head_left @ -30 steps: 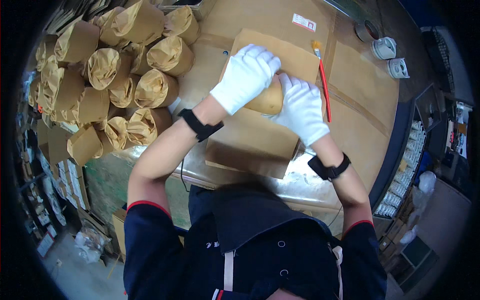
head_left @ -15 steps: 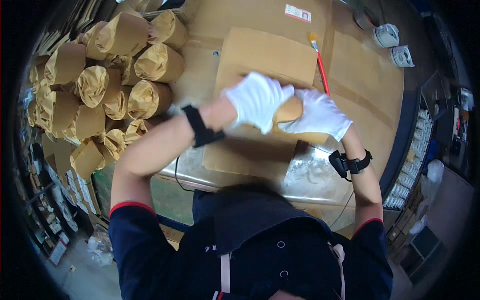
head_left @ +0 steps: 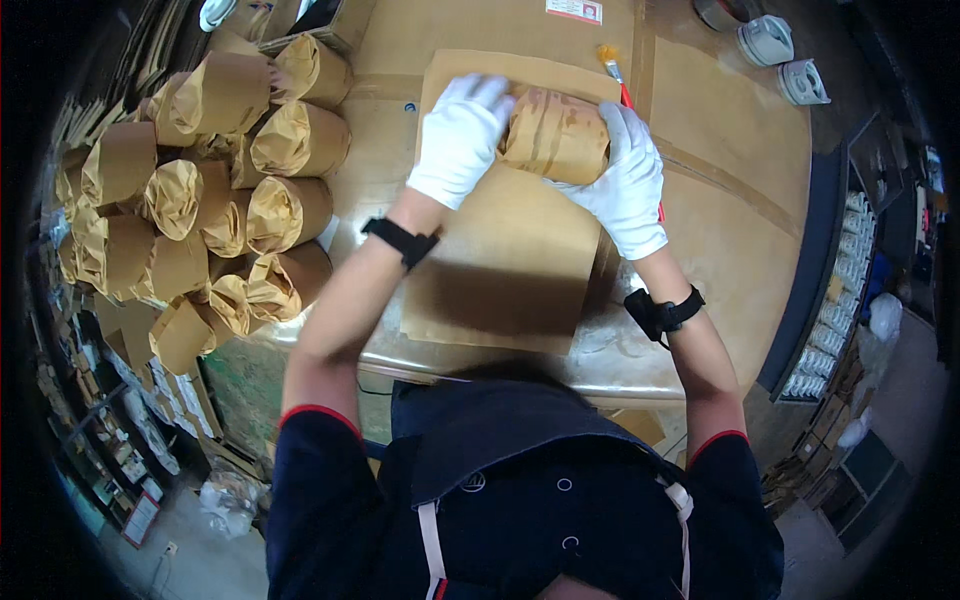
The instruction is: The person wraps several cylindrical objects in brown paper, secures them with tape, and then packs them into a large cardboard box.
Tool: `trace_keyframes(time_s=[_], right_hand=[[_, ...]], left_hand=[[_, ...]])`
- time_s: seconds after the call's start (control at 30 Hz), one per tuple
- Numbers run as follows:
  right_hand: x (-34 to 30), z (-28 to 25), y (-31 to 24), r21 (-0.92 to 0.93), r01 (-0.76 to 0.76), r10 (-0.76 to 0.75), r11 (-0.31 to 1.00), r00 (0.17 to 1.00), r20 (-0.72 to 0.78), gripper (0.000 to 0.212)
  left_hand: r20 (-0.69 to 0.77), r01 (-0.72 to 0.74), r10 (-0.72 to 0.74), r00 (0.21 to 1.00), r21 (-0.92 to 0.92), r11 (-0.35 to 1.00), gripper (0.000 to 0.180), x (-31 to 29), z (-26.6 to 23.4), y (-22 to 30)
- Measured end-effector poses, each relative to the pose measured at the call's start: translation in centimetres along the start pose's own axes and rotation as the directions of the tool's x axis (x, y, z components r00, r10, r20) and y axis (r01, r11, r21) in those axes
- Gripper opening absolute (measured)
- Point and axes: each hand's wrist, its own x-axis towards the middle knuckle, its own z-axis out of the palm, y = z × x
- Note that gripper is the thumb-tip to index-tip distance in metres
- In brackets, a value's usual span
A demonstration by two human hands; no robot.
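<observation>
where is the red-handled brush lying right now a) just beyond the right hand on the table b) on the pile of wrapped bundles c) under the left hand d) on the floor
a: the red-handled brush lies on the table, its bristles poking out past the right hand, which partly covers the handle while holding the paper-wrapped roll.

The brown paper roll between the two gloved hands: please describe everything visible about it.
The brown paper-wrapped roll is a short cylinder with darker streaks across its wrapping. It lies on its side at the far end of a flat brown paper sheet. The white-gloved left hand covers its left end; the white-gloved right hand cups its right end.
</observation>
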Motion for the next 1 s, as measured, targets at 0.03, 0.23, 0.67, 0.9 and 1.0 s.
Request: trace_keyframes(time_s=[0.03,0.23,0.67,0.9,1.0], right_hand=[[-0.3,0.3,-0.1,0.006,0.013,-0.013,1.000,0.999,-0.033,0.101],[-1.2,1.0,2.9,0.026,0.246,-0.244,0.969,0.967,-0.077,0.088],[0.0,-2.2,-8.0,0.169,-0.185,0.146,0.968,0.965,0.217,0.032],[0.6,-3.5,-13.5,0.456,0.238,-0.365,0.857,0.907,0.212,0.033],[0.5,-5.5,-13.2,0.351,0.377,-0.396,0.857,0.918,-0.017,0.032]], left_hand=[[0.030,0.309,-0.316,0.948,-0.314,0.898,0.040,-0.7,-0.2,1.1],[0.305,0.684,-0.624,0.720,-0.469,0.559,0.096,-2.1,1.4,5.5],[0.321,0.399,-0.677,0.663,-0.916,-0.043,0.089,-6.4,-0.6,5.6],[0.411,0.386,-0.651,0.638,-0.902,-0.191,0.073,-10.2,-7.0,1.5],[0.365,0.308,-0.755,0.545,-0.924,-0.225,0.061,-14.9,-11.8,-1.1]])
